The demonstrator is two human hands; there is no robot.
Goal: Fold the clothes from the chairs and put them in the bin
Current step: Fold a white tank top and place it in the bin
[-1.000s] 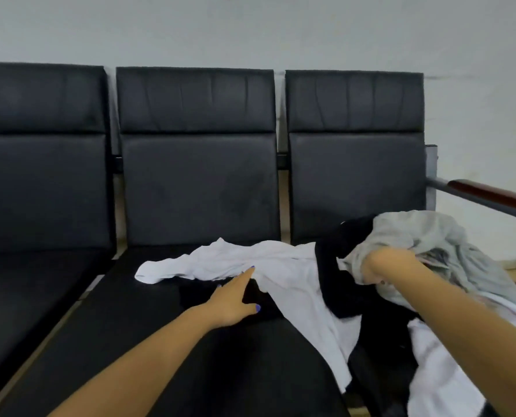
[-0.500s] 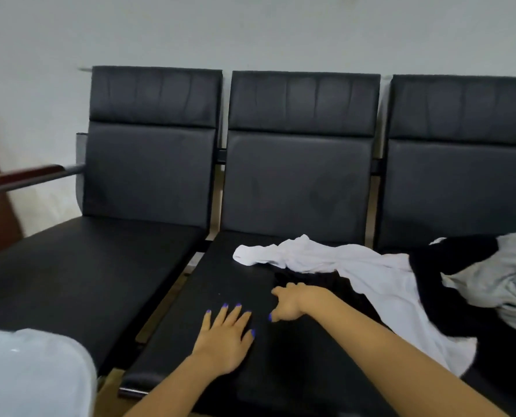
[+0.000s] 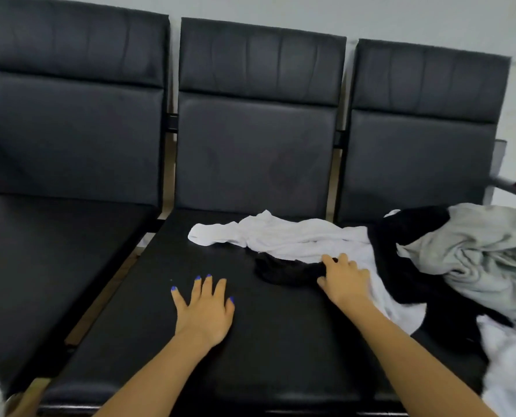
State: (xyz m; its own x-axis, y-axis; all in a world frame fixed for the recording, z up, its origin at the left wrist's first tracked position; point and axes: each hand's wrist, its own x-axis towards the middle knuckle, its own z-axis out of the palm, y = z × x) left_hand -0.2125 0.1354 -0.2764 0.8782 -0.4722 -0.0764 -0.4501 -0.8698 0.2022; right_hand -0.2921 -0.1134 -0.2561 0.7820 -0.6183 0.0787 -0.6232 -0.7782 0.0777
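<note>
My left hand [image 3: 204,308] lies flat and open on the middle seat [image 3: 166,341] to steady me, while my right hand [image 3: 342,281] grabs the small black cloth [image 3: 283,270] by the white shirt [image 3: 286,236] at middle right, to fold.

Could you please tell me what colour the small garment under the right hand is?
The small garment is black, seen in the head view.

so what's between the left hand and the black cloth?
Head view: only bare seat lies between left hand and black cloth.
</note>
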